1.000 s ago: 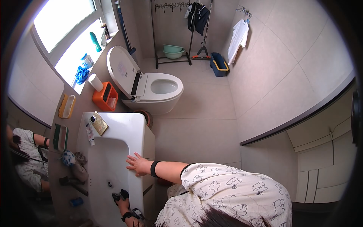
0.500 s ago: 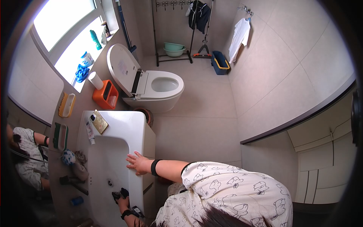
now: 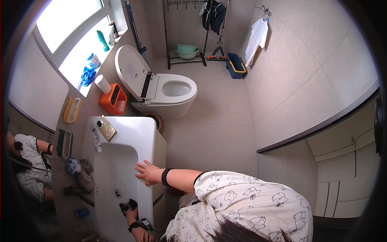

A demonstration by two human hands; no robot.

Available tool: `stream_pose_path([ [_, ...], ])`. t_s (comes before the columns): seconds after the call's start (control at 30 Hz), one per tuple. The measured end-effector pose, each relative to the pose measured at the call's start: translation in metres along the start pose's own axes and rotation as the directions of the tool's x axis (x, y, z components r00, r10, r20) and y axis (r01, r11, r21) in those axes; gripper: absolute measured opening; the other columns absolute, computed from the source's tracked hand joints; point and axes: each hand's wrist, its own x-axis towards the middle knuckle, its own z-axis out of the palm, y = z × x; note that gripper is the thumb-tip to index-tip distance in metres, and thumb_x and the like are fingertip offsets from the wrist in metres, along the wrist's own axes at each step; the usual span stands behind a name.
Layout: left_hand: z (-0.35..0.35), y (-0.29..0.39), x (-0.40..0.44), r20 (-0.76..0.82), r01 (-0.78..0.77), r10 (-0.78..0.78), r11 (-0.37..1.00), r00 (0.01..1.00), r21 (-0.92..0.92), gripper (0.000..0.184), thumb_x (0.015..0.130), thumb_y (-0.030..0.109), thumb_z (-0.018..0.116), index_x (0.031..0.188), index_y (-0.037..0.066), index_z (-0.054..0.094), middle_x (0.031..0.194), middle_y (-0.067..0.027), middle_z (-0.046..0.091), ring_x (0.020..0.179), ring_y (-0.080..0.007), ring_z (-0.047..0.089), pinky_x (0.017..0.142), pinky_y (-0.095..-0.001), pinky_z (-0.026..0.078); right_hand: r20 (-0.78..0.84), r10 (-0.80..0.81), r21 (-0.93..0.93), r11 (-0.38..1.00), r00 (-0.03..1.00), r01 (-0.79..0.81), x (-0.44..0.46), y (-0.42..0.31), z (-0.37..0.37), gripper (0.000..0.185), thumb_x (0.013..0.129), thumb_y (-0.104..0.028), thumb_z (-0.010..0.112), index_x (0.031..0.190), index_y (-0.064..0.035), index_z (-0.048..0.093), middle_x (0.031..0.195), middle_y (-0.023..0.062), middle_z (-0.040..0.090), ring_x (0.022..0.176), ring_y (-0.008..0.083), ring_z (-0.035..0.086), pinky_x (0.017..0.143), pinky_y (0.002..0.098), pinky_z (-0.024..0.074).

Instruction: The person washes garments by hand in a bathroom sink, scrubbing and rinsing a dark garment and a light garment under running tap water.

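My right hand (image 3: 148,172) rests on the front rim of the white washbasin (image 3: 146,133), fingers spread and stretched out. Lower in view, inside the basin, my left hand (image 3: 131,215) is closed around a small dark item (image 3: 128,205), perhaps black cloth; its exact kind cannot be made out. A round drain (image 3: 117,193) lies just above that hand. The dark faucet (image 3: 78,195) reaches over the basin from the wall side. Both wrists wear black bands, and a small dark device sits near the left one.
A gold phone (image 3: 106,128) and a white tube (image 3: 96,140) lie on the basin's corner. Along the wall are a blue-and-white scrubber (image 3: 73,166) and a blue container (image 3: 82,213). Beyond stand an orange holder (image 3: 114,101) and a toilet (image 3: 183,101) with raised lid.
The view has shifted very slightly. My left hand stays on the dark item in the basin, and my right hand keeps its place on the rim.
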Motion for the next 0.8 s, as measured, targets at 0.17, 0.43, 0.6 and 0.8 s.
stream_pose_path([
  [0.17,-0.001,0.005,-0.004,-0.014,0.061,-0.062,0.998,0.998,-0.035,0.06,0.073,0.035,0.059,0.119,-0.003,0.05,0.125,-0.0361,0.036,0.124,-0.0446,0.027,0.1,-0.0423,0.031,0.001,-0.002,-0.003,1.0,1.0,0.002,0.0,0.0,0.0,0.067,0.08,-0.043,0.055,0.137,-0.0213,0.028,0.146,0.0097,0.013,0.136,0.0264,0.003,0.107,0.0525,0.0043],
  [0.43,0.006,-0.003,0.002,-0.113,-0.012,0.016,0.999,0.993,0.042,0.065,0.07,0.04,0.058,0.112,-0.008,0.052,0.112,-0.0322,0.05,0.113,-0.0444,0.042,0.097,-0.0408,0.033,0.006,-0.003,0.008,1.0,1.0,0.003,0.001,0.001,0.0,0.067,0.079,-0.043,0.055,0.137,-0.0213,0.029,0.146,0.0101,0.012,0.136,0.0265,0.002,0.106,0.0527,0.0036],
  [0.6,0.003,-0.001,-0.001,-0.089,-0.005,0.007,1.0,0.996,0.019,0.06,0.071,0.037,0.057,0.113,-0.006,0.053,0.112,-0.032,0.051,0.113,-0.0438,0.042,0.098,-0.0409,0.033,0.011,-0.004,0.009,1.0,1.0,0.004,0.001,0.002,-0.001,0.068,0.079,-0.043,0.055,0.137,-0.0214,0.029,0.147,0.01,0.012,0.136,0.0265,0.002,0.106,0.0526,0.0032],
  [0.8,0.006,-0.002,0.003,-0.088,0.013,-0.008,0.998,0.996,0.056,0.054,0.074,0.032,0.057,0.113,-0.005,0.053,0.111,-0.0323,0.051,0.111,-0.0442,0.043,0.096,-0.0412,0.035,0.017,-0.006,0.011,1.0,1.0,0.005,0.001,0.002,-0.002,0.068,0.079,-0.043,0.056,0.137,-0.022,0.029,0.147,0.01,0.012,0.136,0.0261,0.002,0.107,0.0519,0.003],
])
